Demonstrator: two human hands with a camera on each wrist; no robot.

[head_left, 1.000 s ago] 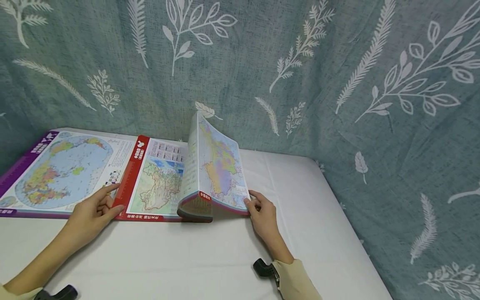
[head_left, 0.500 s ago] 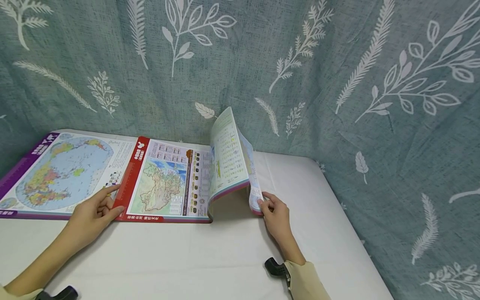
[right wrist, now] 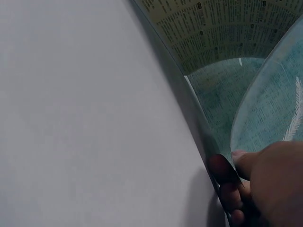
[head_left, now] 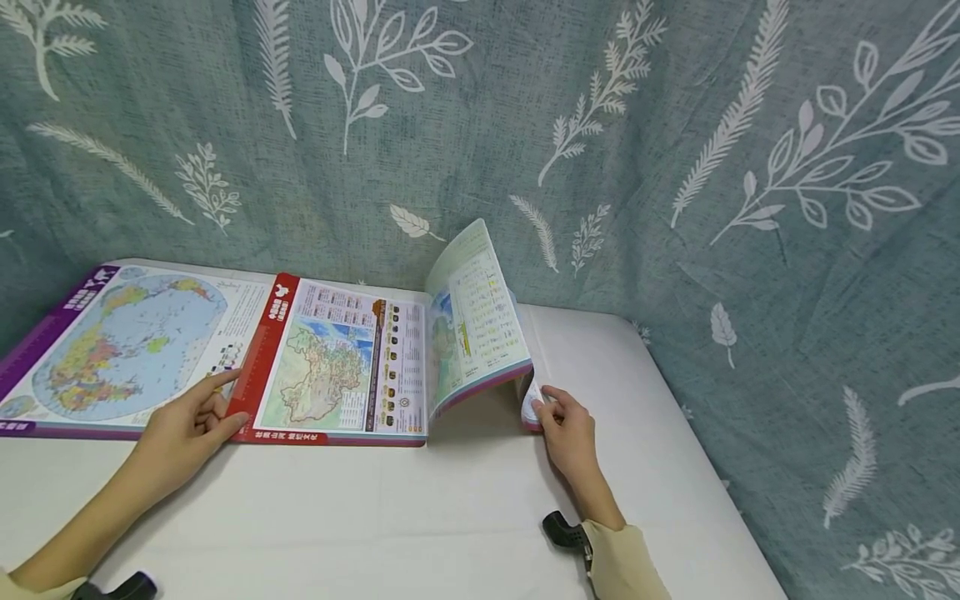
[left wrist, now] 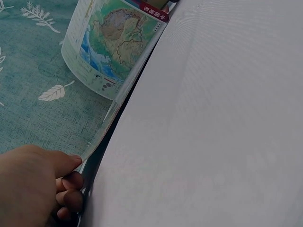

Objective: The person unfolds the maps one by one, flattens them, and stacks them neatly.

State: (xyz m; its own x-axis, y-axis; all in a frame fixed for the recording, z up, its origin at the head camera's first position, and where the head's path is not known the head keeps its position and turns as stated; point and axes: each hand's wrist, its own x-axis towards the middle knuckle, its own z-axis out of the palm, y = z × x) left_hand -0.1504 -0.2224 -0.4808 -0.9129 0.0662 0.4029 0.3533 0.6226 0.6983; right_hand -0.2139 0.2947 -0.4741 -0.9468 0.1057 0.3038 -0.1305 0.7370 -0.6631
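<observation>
- At far left a purple-edged map (head_left: 127, 342) lies flat, a world map in an oval on it; the head view alone shows this.
- Next to it your left hand (head_left: 180, 425) pinches the lower left edge of the red-edged map (head_left: 330, 367). From above, the tucked fingers are partly hidden; the left wrist view shows thumb and fingers closed on that edge.
- To the right, that map's flat part meets a raised panel (head_left: 480, 325), slanting up to the right. Your left wrist view adds a red label tab (left wrist: 154, 10) on a printed relief map; the right wrist view shows dense small text (right wrist: 213, 33).
- Your right hand (head_left: 566, 425) grips an end section (head_left: 532, 408) beyond the raised panel – mostly hidden from above, though the right wrist view shows the thumb and fingers pinching its curved rim.
- Everything lies on or above a white cloth (head_left: 337, 517), faintly creased. Behind it and along the right side hangs a grey-green curtain (head_left: 525, 125) with white leaf prints.
- By count: two coloured map borders, one purple and one red; two hands, both gripping; two beige sleeves (head_left: 626, 558); two black fittings (head_left: 562, 529) – one by each sleeve.
</observation>
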